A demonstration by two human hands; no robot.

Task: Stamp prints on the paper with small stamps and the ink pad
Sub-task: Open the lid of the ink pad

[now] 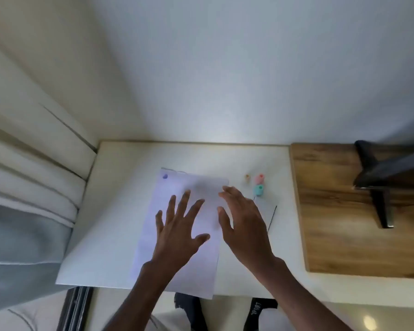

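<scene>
A white sheet of paper point(153, 235) lies on the white table point(120, 187), its near edge hanging over the table's front. A small purple print point(165, 176) marks its far left corner. My left hand point(179, 232) rests flat on the paper with fingers spread. My right hand point(244, 223) hovers open over the paper's right edge, holding nothing. Beyond it stand three small stamps: an orange one point(247, 177), a pink one point(260, 179) and a teal one point(259, 189). A thin flat pad point(268, 211), partly hidden by my right hand, lies just below the stamps.
A wooden board point(344, 223) covers the table's right side, with a dark stand point(380, 187) on it. A wall rises behind the table. Pale curtains point(34, 163) hang at the left. My feet point(225, 314) show below the table's front edge.
</scene>
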